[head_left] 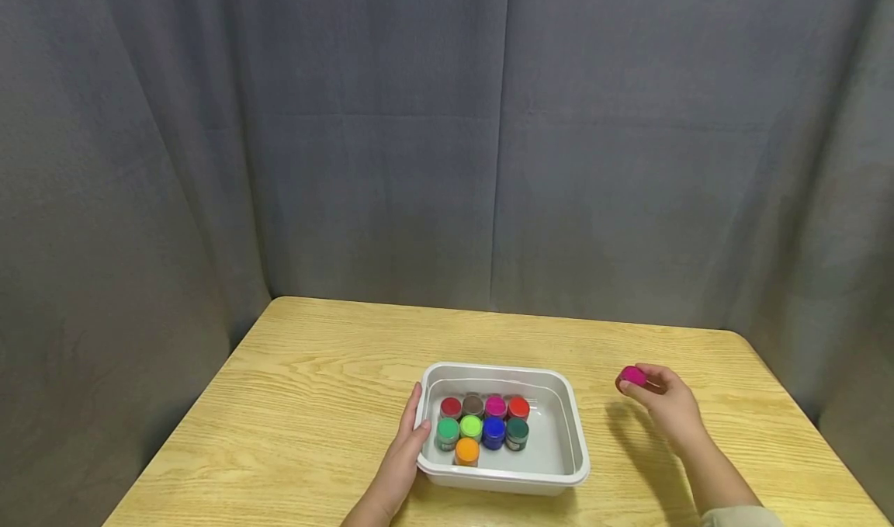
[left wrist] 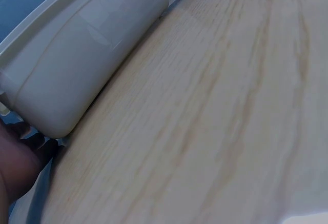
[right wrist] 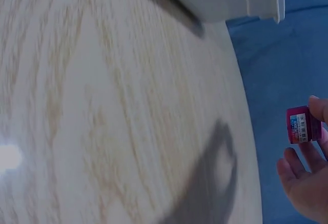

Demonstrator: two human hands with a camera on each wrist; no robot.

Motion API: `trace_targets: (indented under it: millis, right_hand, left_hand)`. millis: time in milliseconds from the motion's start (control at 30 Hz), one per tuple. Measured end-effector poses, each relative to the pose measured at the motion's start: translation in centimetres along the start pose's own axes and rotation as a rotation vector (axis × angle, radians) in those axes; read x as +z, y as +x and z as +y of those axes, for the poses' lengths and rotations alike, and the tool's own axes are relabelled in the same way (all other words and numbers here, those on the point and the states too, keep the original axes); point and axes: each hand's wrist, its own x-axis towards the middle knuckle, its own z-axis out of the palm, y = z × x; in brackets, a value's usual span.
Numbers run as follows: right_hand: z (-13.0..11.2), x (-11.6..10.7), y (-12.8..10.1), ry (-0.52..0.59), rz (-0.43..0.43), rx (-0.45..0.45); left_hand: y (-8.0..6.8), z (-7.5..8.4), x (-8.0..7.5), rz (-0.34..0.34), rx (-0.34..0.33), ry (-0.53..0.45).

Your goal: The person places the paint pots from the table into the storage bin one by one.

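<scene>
Closest to my head cam: left hand [head_left: 400, 459] laid against the left wall of the white tub [head_left: 567, 426], fingers fairly straight, steadying it, not clamped. Right hand [head_left: 667, 403] is well apart on the right, above the wooden table [head_left: 307, 372], fingertips pinched round a magenta paint pot [head_left: 632, 376]. Nine other pots [head_left: 483, 426] sit in rows inside the tub. I judge mid-step: one pot out, in hand. Next move needs a steady carry w/o tipping. Right wrist cam alone shows the pot's label; left wrist cam shows only tub rim, prob. thumb at it, blurry.
</scene>
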Motion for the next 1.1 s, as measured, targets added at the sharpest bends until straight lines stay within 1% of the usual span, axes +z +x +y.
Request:
trace_targets:
  millis: [167, 367, 700, 867, 1100]
  right_hand:
    - [-0.7, 0.6, -0.2, 0.059, -0.007, -0.043]
    - [-1.6, 1.2, -0.5, 0.084, -0.028, -0.074]
    - [-4.0, 2.6, -1.5, 0.14, -0.072, -0.129]
    - [-5.2, 3.4, -2.1, 0.138, -0.105, -0.159]
    - [-6.4, 4.7, -2.8, 0.147, -0.158, -0.159]
  left_hand:
    - [0.1, -0.1, 0.0, -0.003, 0.009, -0.001]
    - [0.1, -0.1, 0.0, -0.004, 0.001, -0.003]
    - [0.1, -0.1, 0.0, -0.003, 0.002, 0.001]
    - [0.1, -0.1, 0.0, 0.002, -0.002, 0.001]
    - [0.1, -0.1, 0.0, 0.0, -0.011, -0.006]
